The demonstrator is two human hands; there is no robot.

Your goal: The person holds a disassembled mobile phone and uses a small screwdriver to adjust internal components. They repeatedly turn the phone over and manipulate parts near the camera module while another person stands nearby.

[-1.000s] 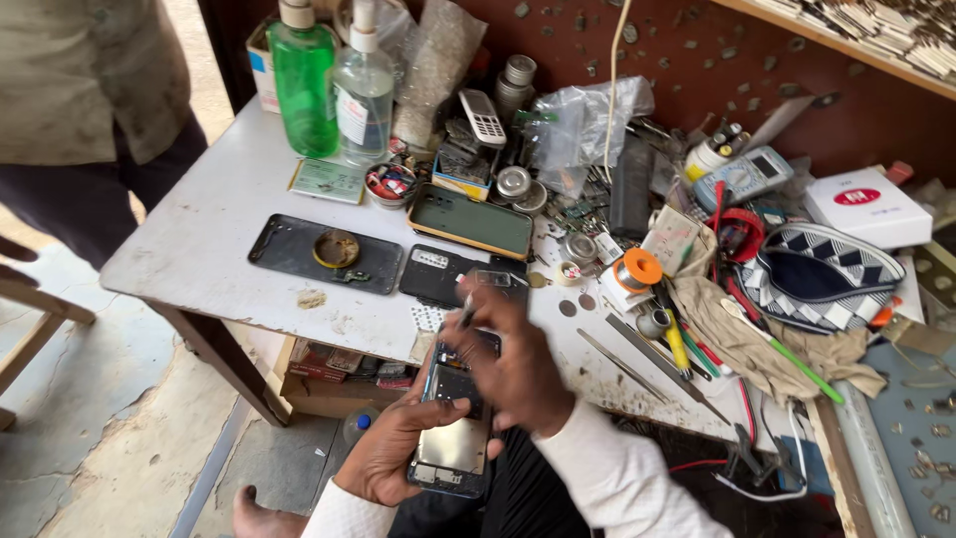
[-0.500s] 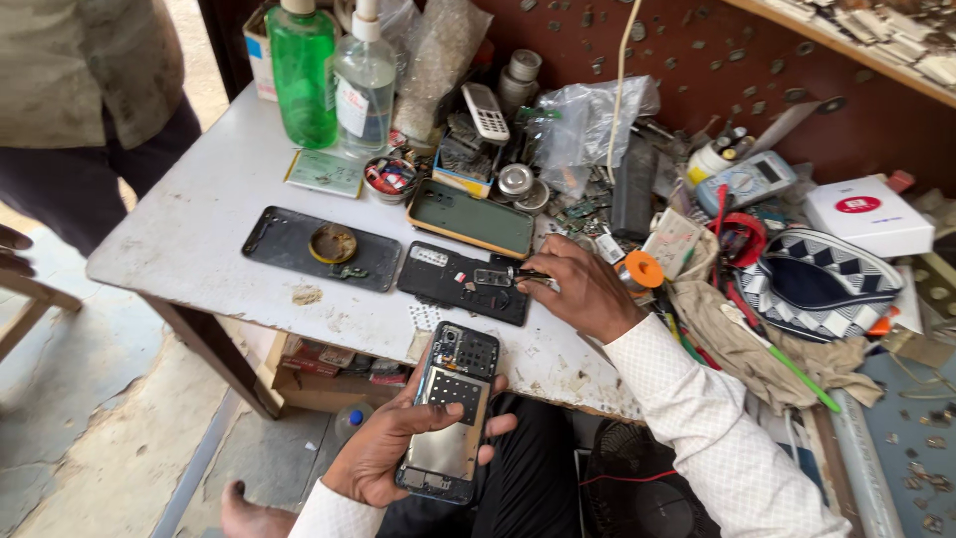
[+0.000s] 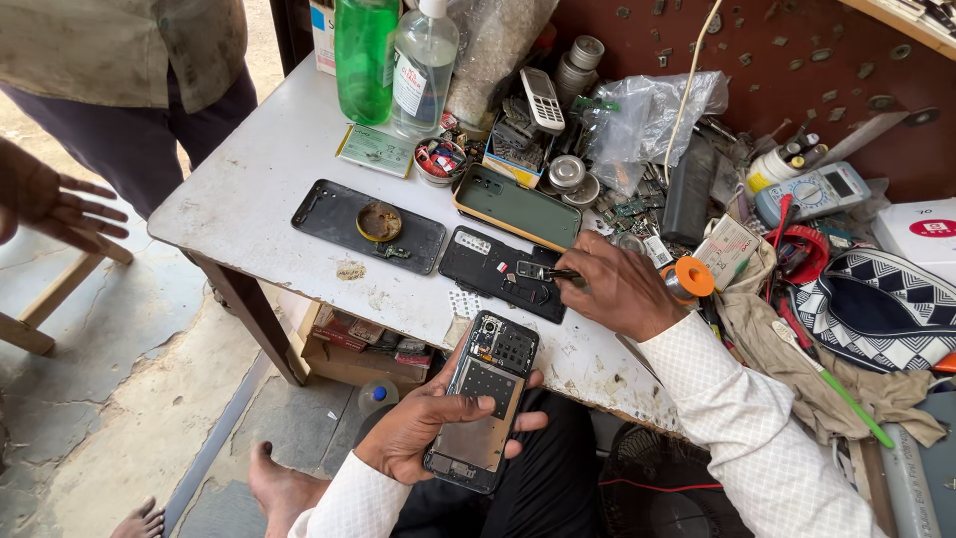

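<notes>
The left hand [image 3: 423,428] cradles an opened black smartphone with its back cover removed [image 3: 485,403], fingers wrapped round its edges and the thumb laid across the bare inner frame; the phone hangs just off the near edge of the white, scuffed counter [image 3: 259,189]. The right hand [image 3: 622,289] rests on the counter beyond that phone, its fingers pinched narrow on slim metal tweezers [image 3: 558,273] whose tips touch a small part on a black rectangular phone back panel [image 3: 493,271]. This panel lies flat just beyond the opened phone. To the left of the panel lies another flat black phone cover [image 3: 344,214] with a round brownish tin [image 3: 379,222] on it. Just behind the panel sits a dark green phone in a tan-edged case [image 3: 518,207]. Further behind stand a tall green plastic bottle [image 3: 364,55] and a clear plastic bottle with a white cap [image 3: 422,65]. Right of the panel, beside the right hand, is an orange spool [image 3: 690,279]. Far left of the panel, another person's open hand [image 3: 50,204] hovers off the counter
</notes>
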